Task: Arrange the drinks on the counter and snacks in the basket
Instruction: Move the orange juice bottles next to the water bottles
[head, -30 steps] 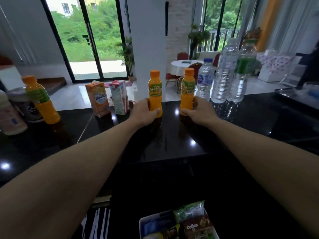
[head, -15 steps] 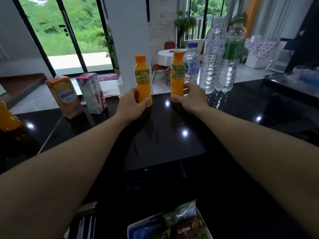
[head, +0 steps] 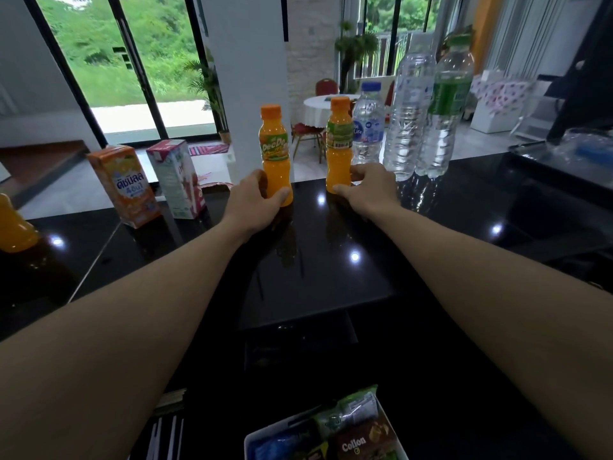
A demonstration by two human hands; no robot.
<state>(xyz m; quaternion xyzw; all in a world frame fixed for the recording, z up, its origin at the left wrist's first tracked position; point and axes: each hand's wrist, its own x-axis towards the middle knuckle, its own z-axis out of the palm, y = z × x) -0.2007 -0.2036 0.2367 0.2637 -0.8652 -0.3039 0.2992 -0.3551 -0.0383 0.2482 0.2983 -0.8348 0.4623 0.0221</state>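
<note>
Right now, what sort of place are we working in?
Likely a cafe or function-room bar: a glossy black counter, a clothed round table with red chairs behind it, and tall glass doors onto greenery.

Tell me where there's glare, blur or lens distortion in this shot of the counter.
Head view: white spots glare on the glossy black counter; the wide lens tilts the water bottles and the orange carton outward; the orange bottle at the left edge is soft and cropped; the DeeDo bottle in the left hand looks sharp.

Open counter on the near side; water bottles tight on the right, cartons on the left.
</note>
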